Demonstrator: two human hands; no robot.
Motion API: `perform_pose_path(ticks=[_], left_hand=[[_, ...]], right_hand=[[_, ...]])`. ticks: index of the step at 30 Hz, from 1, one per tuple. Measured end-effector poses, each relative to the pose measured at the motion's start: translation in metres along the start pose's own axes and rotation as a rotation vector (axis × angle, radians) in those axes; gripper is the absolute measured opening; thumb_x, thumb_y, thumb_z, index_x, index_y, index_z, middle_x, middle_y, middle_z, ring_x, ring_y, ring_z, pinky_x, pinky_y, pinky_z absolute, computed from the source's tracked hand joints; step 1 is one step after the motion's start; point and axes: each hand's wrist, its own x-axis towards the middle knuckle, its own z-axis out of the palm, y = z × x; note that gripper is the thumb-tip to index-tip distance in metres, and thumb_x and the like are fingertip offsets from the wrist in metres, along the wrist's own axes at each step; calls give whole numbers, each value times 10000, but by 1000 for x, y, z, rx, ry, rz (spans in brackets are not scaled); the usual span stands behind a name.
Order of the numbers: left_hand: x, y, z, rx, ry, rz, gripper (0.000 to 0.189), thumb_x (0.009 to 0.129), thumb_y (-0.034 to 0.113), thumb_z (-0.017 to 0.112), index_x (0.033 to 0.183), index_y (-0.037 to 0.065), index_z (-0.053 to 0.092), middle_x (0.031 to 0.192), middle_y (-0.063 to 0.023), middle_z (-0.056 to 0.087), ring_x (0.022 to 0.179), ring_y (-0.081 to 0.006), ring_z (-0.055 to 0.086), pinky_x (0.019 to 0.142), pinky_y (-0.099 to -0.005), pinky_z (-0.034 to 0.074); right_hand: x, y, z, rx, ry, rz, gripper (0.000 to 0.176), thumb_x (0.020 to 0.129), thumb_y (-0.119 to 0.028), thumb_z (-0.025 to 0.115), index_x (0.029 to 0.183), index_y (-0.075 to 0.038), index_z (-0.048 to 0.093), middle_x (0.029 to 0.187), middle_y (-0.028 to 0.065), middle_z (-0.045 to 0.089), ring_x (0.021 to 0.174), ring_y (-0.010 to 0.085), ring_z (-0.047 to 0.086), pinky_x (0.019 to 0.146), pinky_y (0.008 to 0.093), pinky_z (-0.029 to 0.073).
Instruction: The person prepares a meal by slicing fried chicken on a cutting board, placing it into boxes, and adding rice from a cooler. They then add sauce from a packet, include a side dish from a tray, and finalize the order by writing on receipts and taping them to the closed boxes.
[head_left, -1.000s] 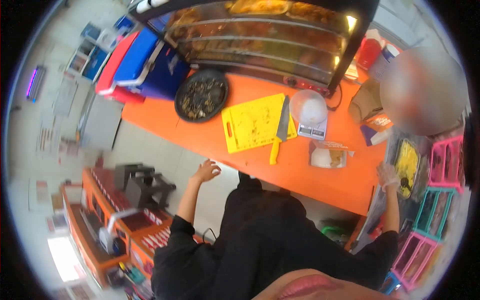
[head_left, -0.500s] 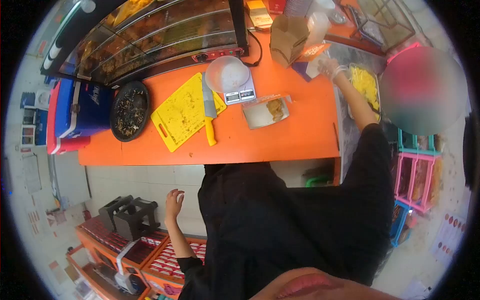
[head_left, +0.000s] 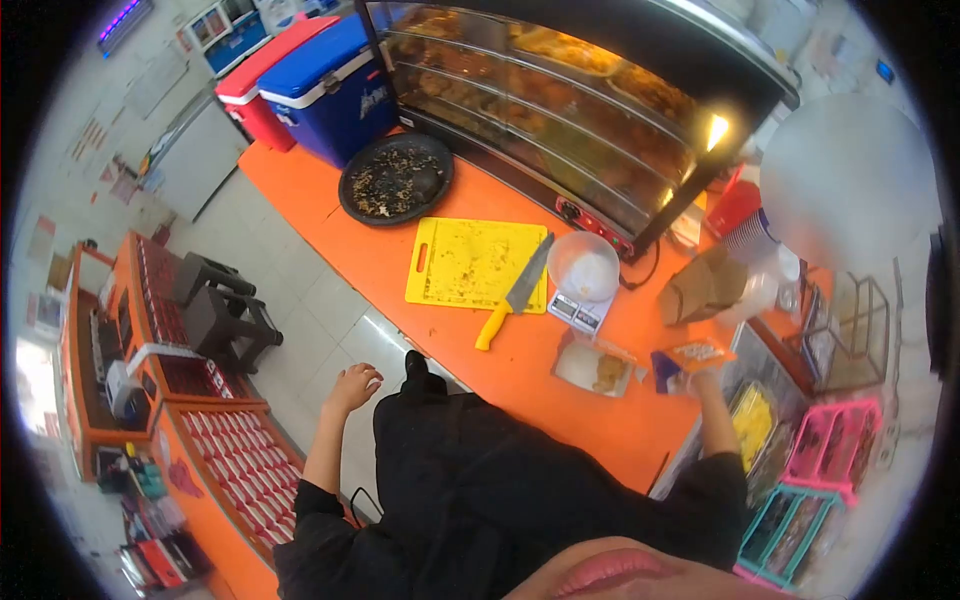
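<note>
My right hand [head_left: 706,384], in a clear plastic glove, is closed at the counter's right end, beside an orange-and-white printed packet [head_left: 701,353] and a purple piece [head_left: 664,371]. I cannot tell what its fingers grip. Left of it lies an open paper food box [head_left: 577,366] with a browned piece of fried food [head_left: 609,374] inside. A clear bowl [head_left: 583,266] rests on a small digital scale [head_left: 578,312]. My left hand [head_left: 353,387] hangs over the floor, in front of the counter, fingers loosely bent and apart, holding nothing.
A yellow cutting board [head_left: 470,262] has a yellow-handled knife [head_left: 519,290] across its right side. Behind stand a black round tray [head_left: 396,180], a blue cooler [head_left: 330,100] and a glass food warmer [head_left: 540,100]. A tray of yellow food [head_left: 752,425] sits right, near a brown carton [head_left: 703,287].
The whole view has turned and shifted, bringing the counter in at a slant. My right hand stays near the packets, with its fingers less visible now. My left hand still hangs free.
</note>
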Motion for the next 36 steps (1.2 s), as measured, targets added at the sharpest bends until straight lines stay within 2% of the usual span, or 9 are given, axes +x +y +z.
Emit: perform_pose_path(ticks=[2, 5, 8, 12, 17, 21, 30, 34, 36], left_hand=[[-4, -2, 7, -22, -90, -60, 206, 909, 277, 591, 1083, 187, 655, 1267, -75, 568, 1221, -307, 500, 1021, -549, 382], [-5, -10, 24, -96, -139, -83, 219, 920, 310, 566, 1069, 201, 684, 1254, -45, 569, 1251, -289, 478, 1048, -595, 342], [-7, -15, 30, -78, -189, -79, 224, 925, 310, 554, 1069, 202, 687, 1258, -42, 570, 1253, -286, 476, 1043, -599, 346], [-5, -27, 23, -17, -190, -49, 221, 924, 312, 570, 1092, 205, 667, 1275, -45, 568, 1230, -291, 488, 1016, -566, 381], [0, -39, 4, -59, -153, -109, 224, 930, 313, 550, 1075, 200, 680, 1261, -7, 574, 1243, -265, 479, 1004, -684, 331], [-1, -61, -3, -50, -145, -110, 222, 932, 309, 550, 1077, 202, 678, 1260, -7, 575, 1247, -265, 476, 1005, -689, 331], [7, -171, 1, -109, -264, -86, 226, 911, 330, 580, 1077, 227, 692, 1272, -20, 576, 1262, -284, 470, 1012, -715, 314], [26, -251, -31, -94, -260, -44, 251, 917, 356, 568, 1089, 216, 686, 1267, -45, 573, 1259, -298, 466, 1007, -702, 327], [39, -287, -61, -92, -162, 2, 250, 925, 348, 562, 1073, 190, 684, 1273, -62, 566, 1260, -298, 463, 991, -681, 346]], right_hand=[[-10, 0, 5, 12, -13, 5, 415, 802, -241, 670, 1186, -105, 585, 1181, 111, 602, 1093, 279, 593, 872, 402, 493], [-16, -6, 14, 34, -29, 17, 421, 804, -254, 670, 1189, -106, 585, 1166, 111, 608, 1080, 282, 597, 861, 404, 496], [-11, -10, 27, 68, -38, 28, 427, 805, -267, 671, 1192, -107, 584, 1152, 111, 614, 1068, 285, 602, 849, 406, 499], [-12, -25, 40, 136, -49, 21, 436, 807, -285, 672, 1196, -108, 583, 1133, 110, 622, 1052, 289, 607, 834, 409, 503], [-15, -36, 61, 189, -31, 65, 448, 809, -307, 673, 1200, -110, 583, 1109, 110, 632, 1031, 294, 615, 815, 413, 507], [-27, -46, 70, 203, 14, 162, 457, 811, -325, 674, 1204, -111, 582, 1090, 110, 640, 1015, 298, 620, 800, 416, 511], [-69, -74, 64, 250, 240, 605, 480, 815, -365, 675, 1213, -114, 581, 1046, 110, 658, 978, 308, 633, 766, 423, 520], [-108, -104, 67, 395, 476, 793, 491, 817, -383, 676, 1217, -115, 580, 1027, 110, 666, 962, 312, 639, 751, 426, 524], [-121, -132, 82, 524, 644, 777, 497, 818, -391, 677, 1219, -115, 580, 1018, 110, 670, 954, 314, 642, 744, 427, 526]])
